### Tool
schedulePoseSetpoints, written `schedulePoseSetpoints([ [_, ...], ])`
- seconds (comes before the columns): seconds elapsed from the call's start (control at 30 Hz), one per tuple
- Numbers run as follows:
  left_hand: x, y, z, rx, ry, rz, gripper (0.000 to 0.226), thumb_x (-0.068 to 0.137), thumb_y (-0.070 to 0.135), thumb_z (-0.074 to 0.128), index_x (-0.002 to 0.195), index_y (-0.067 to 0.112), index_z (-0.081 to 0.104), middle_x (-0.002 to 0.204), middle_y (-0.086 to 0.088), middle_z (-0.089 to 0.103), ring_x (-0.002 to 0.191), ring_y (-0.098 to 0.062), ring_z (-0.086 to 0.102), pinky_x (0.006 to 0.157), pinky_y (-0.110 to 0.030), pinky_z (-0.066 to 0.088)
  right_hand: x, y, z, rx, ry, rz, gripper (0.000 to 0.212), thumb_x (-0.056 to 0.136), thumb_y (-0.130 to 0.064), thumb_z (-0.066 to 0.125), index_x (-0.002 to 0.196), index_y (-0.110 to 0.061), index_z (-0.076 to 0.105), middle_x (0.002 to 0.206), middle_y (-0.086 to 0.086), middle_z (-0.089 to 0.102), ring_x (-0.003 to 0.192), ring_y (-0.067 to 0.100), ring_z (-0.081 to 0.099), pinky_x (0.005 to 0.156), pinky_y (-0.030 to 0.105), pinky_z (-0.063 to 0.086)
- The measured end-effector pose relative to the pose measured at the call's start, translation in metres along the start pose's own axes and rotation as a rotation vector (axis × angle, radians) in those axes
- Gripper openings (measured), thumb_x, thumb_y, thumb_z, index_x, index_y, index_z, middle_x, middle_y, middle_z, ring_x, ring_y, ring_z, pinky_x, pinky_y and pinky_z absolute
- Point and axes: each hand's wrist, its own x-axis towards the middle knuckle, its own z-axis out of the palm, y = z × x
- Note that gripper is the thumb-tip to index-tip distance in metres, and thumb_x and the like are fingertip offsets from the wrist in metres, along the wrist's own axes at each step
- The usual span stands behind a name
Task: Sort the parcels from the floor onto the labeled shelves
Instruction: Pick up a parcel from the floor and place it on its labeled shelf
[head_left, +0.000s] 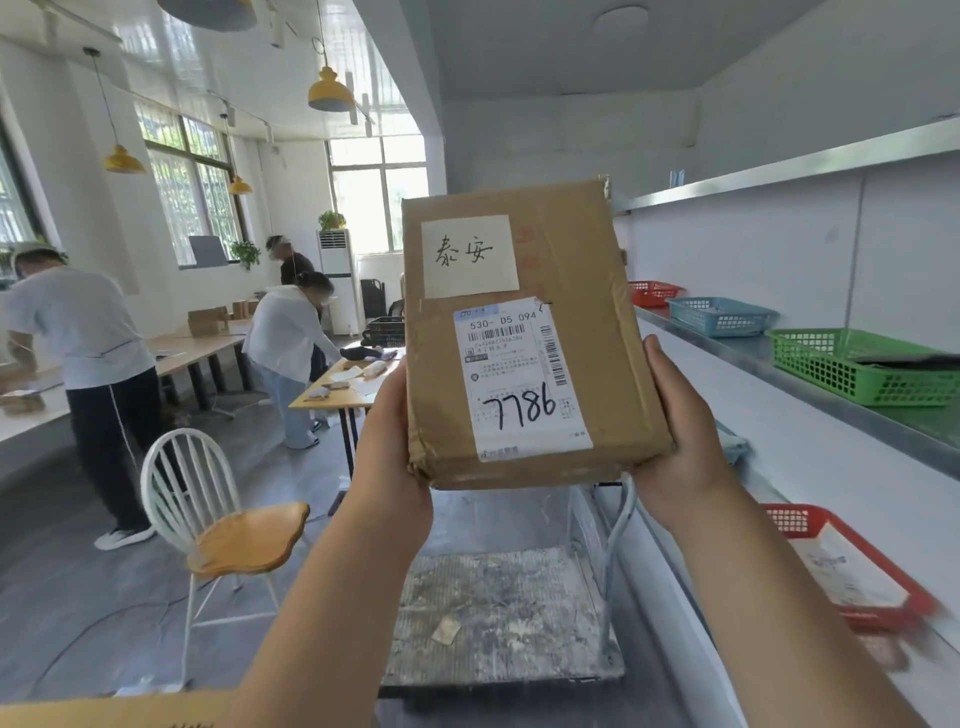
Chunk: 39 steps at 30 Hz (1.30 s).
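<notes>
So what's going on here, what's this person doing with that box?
A person is holding a brown cardboard parcel up in front of them, left hand and right hand gripping its lower corners. Its face shows a handwritten white label and a shipping label marked 7786. It hasn't been shelved yet; the shelves on the right hold green, blue and red baskets. Other people work at tables behind.
</notes>
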Motion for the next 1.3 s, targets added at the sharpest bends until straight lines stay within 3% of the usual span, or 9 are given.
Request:
schedulePoseSetpoints([
  [0.27, -0.009, 0.0, 0.0, -0.026, -0.028, -0.074, 0.042, 0.104, 0.042, 0.054, 0.077, 0.029, 0.084, 0.081, 0.005, 0.083, 0.067, -0.011, 0.079, 0.063, -0.03, 0.056, -0.009, 0.007, -0.004, 0.017, 0.027, 0.052, 0.046, 0.11, -0.046, 0.036, 0.116, -0.026, 0.077, 0.11, -0.001, 0.083, 0.103, 0.015, 0.078, 0.075, 0.026, 0.062],
  [0.37, -0.011, 0.0, -0.004, -0.025, -0.025, -0.084, 0.034, 0.104, 0.042, 0.053, 0.092, 0.027, 0.08, 0.083, 0.004, 0.083, 0.069, -0.012, 0.08, 0.065, -0.031, 0.056, -0.013, 0.008, -0.003, -0.004, 0.038, 0.061, 0.046, 0.108, -0.047, 0.037, 0.122, -0.026, 0.075, 0.112, -0.002, 0.083, 0.106, 0.015, 0.078, 0.082, 0.03, 0.06],
  [0.5, -0.011, 0.0, -0.008, -0.046, -0.023, -0.094, 0.045, 0.104, 0.04, 0.054, 0.073, 0.027, 0.083, 0.075, 0.004, 0.081, 0.061, -0.011, 0.078, 0.056, -0.025, 0.058, -0.017, 0.007, -0.003, -0.02, 0.062, 0.066, 0.046, 0.107, -0.048, 0.039, 0.122, -0.026, 0.076, 0.115, 0.001, 0.082, 0.108, 0.017, 0.077, 0.089, 0.036, 0.056],
  [0.6, -0.012, -0.001, -0.012, -0.044, -0.031, -0.118, 0.049, 0.103, 0.043, 0.055, 0.068, 0.029, 0.086, 0.082, 0.003, 0.083, 0.066, -0.013, 0.079, 0.065, -0.03, 0.057, -0.021, 0.008, -0.005, -0.031, 0.073, 0.096, 0.045, 0.108, -0.048, 0.04, 0.115, -0.027, 0.079, 0.107, -0.002, 0.084, 0.098, 0.013, 0.079, 0.075, 0.028, 0.059],
  [0.73, -0.013, -0.004, -0.019, -0.032, -0.046, -0.198, 0.052, 0.104, 0.044, 0.051, 0.069, 0.028, 0.087, 0.087, -0.002, 0.084, 0.068, -0.019, 0.081, 0.059, -0.031, 0.061, -0.023, 0.006, -0.006, -0.065, 0.066, 0.162, 0.05, 0.108, -0.048, 0.042, 0.091, -0.028, 0.085, 0.091, -0.002, 0.084, 0.078, 0.011, 0.08, 0.058, 0.02, 0.058],
  [0.9, -0.008, -0.004, -0.031, -0.003, -0.049, -0.24, 0.048, 0.103, 0.046, 0.052, 0.078, 0.026, 0.087, 0.096, -0.005, 0.084, 0.074, -0.024, 0.082, 0.061, -0.035, 0.064, -0.026, 0.009, 0.0, -0.108, 0.081, 0.162, 0.045, 0.108, -0.048, 0.043, 0.097, -0.025, 0.081, 0.085, -0.001, 0.084, 0.072, 0.012, 0.08, 0.051, 0.019, 0.056],
  [1.03, -0.006, -0.004, -0.038, 0.017, -0.051, -0.227, 0.047, 0.103, 0.047, 0.052, 0.08, 0.028, 0.088, 0.101, -0.003, 0.085, 0.079, -0.022, 0.082, 0.072, -0.037, 0.061, -0.034, 0.018, 0.006, -0.117, 0.095, 0.136, 0.044, 0.108, -0.049, 0.041, 0.117, -0.027, 0.079, 0.107, 0.0, 0.084, 0.1, 0.017, 0.08, 0.074, 0.03, 0.059],
  [1.17, -0.011, -0.011, -0.045, 0.038, -0.078, -0.194, 0.052, 0.105, 0.047, 0.05, 0.074, 0.031, 0.088, 0.093, 0.002, 0.085, 0.074, -0.015, 0.082, 0.073, -0.036, 0.057, -0.049, 0.032, 0.005, -0.077, 0.127, 0.116, 0.051, 0.11, -0.045, 0.036, 0.102, -0.032, 0.085, 0.108, -0.001, 0.083, 0.102, 0.014, 0.079, 0.08, 0.029, 0.06],
  [1.3, -0.015, -0.023, -0.052, 0.107, -0.13, -0.124, 0.041, 0.11, 0.036, 0.042, 0.107, 0.021, 0.08, 0.099, 0.002, 0.084, 0.095, -0.022, 0.081, 0.076, -0.038, 0.056, -0.065, 0.047, -0.001, -0.063, 0.181, 0.031, 0.049, 0.097, -0.05, 0.045, 0.129, -0.025, 0.072, 0.121, 0.003, 0.08, 0.114, 0.02, 0.076, 0.081, 0.029, 0.064],
])
